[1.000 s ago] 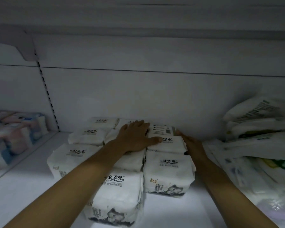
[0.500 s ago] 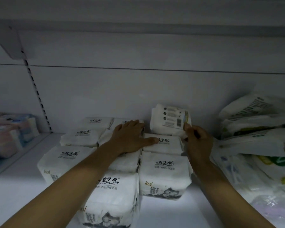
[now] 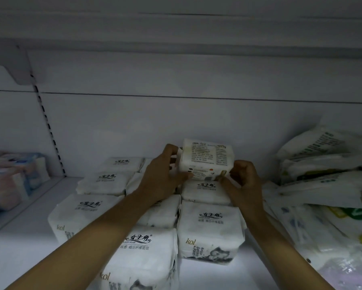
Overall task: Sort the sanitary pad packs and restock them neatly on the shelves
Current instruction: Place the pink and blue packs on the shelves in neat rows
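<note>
Pad pack (image 3: 206, 158) spans crosswise, back camera-facing, between left hand (image 3: 161, 176) and right hand (image 3: 244, 181).

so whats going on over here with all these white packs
A person is restocking a shelf. The left hand and right hand together hold one white pad pack, printed back towards the camera, just above the rear of the neat rows of matching packs. A looser pile of packs lies to the right.
</note>
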Demonstrator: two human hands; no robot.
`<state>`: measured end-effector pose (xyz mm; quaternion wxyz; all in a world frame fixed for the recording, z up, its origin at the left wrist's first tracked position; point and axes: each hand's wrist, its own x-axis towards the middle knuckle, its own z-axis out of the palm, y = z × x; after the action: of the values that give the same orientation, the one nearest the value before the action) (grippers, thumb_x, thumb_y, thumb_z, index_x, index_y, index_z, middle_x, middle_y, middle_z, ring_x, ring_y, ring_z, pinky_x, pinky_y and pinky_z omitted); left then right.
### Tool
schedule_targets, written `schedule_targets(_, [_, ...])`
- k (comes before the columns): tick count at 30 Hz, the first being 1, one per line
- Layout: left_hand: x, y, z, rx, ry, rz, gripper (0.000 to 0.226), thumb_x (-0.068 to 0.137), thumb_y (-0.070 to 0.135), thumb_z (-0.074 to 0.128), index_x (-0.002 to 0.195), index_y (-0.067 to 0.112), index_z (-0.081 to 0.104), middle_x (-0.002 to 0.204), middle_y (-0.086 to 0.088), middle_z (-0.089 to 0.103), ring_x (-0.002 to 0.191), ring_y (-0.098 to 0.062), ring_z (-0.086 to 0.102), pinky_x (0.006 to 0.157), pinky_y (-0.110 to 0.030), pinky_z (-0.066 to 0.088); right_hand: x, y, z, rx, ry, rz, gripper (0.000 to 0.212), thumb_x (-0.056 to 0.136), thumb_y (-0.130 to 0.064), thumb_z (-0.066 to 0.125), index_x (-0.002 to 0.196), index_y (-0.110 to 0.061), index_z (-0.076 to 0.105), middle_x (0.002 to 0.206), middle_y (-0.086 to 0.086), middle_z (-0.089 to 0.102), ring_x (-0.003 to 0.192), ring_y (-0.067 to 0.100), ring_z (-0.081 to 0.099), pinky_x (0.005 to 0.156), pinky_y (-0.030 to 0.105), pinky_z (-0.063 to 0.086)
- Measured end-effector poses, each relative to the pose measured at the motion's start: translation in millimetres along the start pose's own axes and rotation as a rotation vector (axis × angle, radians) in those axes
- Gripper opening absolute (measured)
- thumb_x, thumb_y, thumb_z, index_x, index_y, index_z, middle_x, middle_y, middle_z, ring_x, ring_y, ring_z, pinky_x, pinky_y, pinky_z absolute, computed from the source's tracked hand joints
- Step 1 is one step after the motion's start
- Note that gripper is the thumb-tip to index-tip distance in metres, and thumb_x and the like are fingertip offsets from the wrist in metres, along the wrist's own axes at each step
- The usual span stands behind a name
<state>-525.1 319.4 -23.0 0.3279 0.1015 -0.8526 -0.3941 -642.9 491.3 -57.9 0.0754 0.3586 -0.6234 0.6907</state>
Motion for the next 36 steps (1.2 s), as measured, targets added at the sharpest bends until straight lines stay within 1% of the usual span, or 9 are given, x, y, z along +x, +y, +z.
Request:
schedule_targets(5, [-0.6, 3.9, -0.8, -0.101, 0.072, 0.106, 0.042, 0.082, 0.007, 0.072, 0.092, 0.033, 0.042, 0.105, 0.016, 0.064, 0.094, 0.008, 0.063, 0.071, -0.011, 0.051, 0.6, -3.0, -0.7, -0.050, -0.034, 0.071, 0.072, 0.074, -0.012, 0.081, 0.134, -0.022, 0.043, 0.120, -0.016, 0.059, 0.116, 0.008, 0.056, 0.101, 0.032, 0.045])
schedule_targets(9, [-1.8, 12.5, 0.1, -0.340, 0.046, -0.019, 0.031, 0.080, 0.030, 0.068, 0.100, 0.026, 0.045, 0.099, 0.010, 0.067, 0.088, -0.001, 0.068, 0.070, -0.020, 0.056, 0.5, -14.2, 0.7, 0.016, -0.044, 0.153, 0.076, 0.065, -0.044, 0.073, 0.132, -0.039, 0.038, 0.122, -0.011, 0.056, 0.116, 0.006, 0.054, 0.105, 0.040, 0.044])
schedule_targets(16, [0.6, 16.3, -2.6, -0.442, -0.011, -0.149, 0.012, 0.098, 0.023, 0.047, 0.108, 0.017, 0.051, 0.083, 0.006, 0.067, 0.063, 0.001, 0.066, 0.054, -0.022, 0.056, -0.7, -22.6, -4.1, -0.026, -0.095, -0.013, 0.084, 0.066, -0.038, 0.075, 0.138, -0.043, 0.032, 0.127, -0.018, 0.055, 0.114, -0.007, 0.054, 0.096, 0.010, 0.041])
schedule_targets(20, [0.1, 9.4, 0.6, -0.406, -0.075, -0.084, 0.029, 0.095, 0.045, 0.043, 0.122, 0.036, 0.048, 0.081, 0.006, 0.069, 0.065, -0.011, 0.066, 0.055, -0.027, 0.054, 1.6, -22.8, -4.4, -0.042, -0.104, -0.071, 0.066, 0.075, -0.035, 0.070, 0.135, -0.039, 0.042, 0.131, -0.019, 0.054, 0.117, -0.004, 0.053, 0.098, 0.015, 0.043])
schedule_targets(22, [-4.8, 9.7, 0.6, -0.335, -0.146, -0.025, 0.042, 0.089, 0.059, 0.048, 0.122, 0.033, 0.054, 0.084, 0.011, 0.069, 0.070, -0.008, 0.065, 0.058, -0.022, 0.051, 4.0, -21.8, -6.7, -0.032, -0.069, -0.088, 0.051, 0.079, -0.032, 0.069, 0.128, -0.028, 0.056, 0.124, -0.012, 0.063, 0.113, 0.005, 0.059, 0.096, 0.028, 0.050])
schedule_targets(26, [-6.9, 12.8, 0.0, -0.141, -0.150, 0.061, 0.051, 0.081, 0.042, 0.067, 0.127, 0.028, 0.050, 0.104, 0.016, 0.065, 0.081, 0.009, 0.062, 0.063, -0.009, 0.046, 9.6, -18.9, -13.5, 0.002, 0.005, -0.043, 0.048, 0.075, -0.037, 0.079, 0.117, -0.021, 0.064, 0.110, -0.005, 0.070, 0.101, 0.011, 0.066, 0.090, 0.037, 0.055])
schedule_targets(31, [-6.4, 6.7, 0.2, -0.348, -0.142, -0.004, 0.043, 0.083, 0.055, 0.058, 0.123, 0.038, 0.054, 0.112, 0.008, 0.070, 0.104, -0.015, 0.066, 0.084, -0.037, 0.055, 7.4, -11.5, -11.1, -0.108, -0.120, -0.065, 0.066, 0.069, -0.021, 0.084, 0.127, -0.028, 0.054, 0.118, -0.008, 0.063, 0.100, 0.002, 0.062, 0.083, 0.016, 0.051])
schedule_targets(34, [-6.9, 8.0, 1.6, -0.232, -0.191, -0.010, 0.078, 0.080, 0.052, 0.068, 0.145, 0.036, 0.029, 0.103, 0.010, 0.070, 0.100, -0.006, 0.065, 0.080, -0.020, 0.048, 10.8, -6.4, -10.6, -0.109, 0.087, -0.034, 0.027, 0.077, -0.013, 0.079, 0.097, -0.023, 0.065, 0.087, -0.009, 0.069, 0.078, 0.010, 0.066, 0.072, 0.031, 0.056])
schedule_targets(36, [-6.4, 6.2, 1.8, -0.114, -0.238, -0.004, 0.095, 0.076, 0.038, 0.075, 0.149, 0.037, 0.013, 0.103, 0.013, 0.069, 0.099, 0.002, 0.061, 0.077, -0.010, 0.043, 13.8, -2.2, -14.1, -0.044, 0.251, -0.006, 0.020, 0.079, -0.014, 0.078, 0.078, -0.024, 0.061, 0.069, -0.011, 0.063, 0.070, 0.015, 0.063, 0.069, 0.039, 0.056])
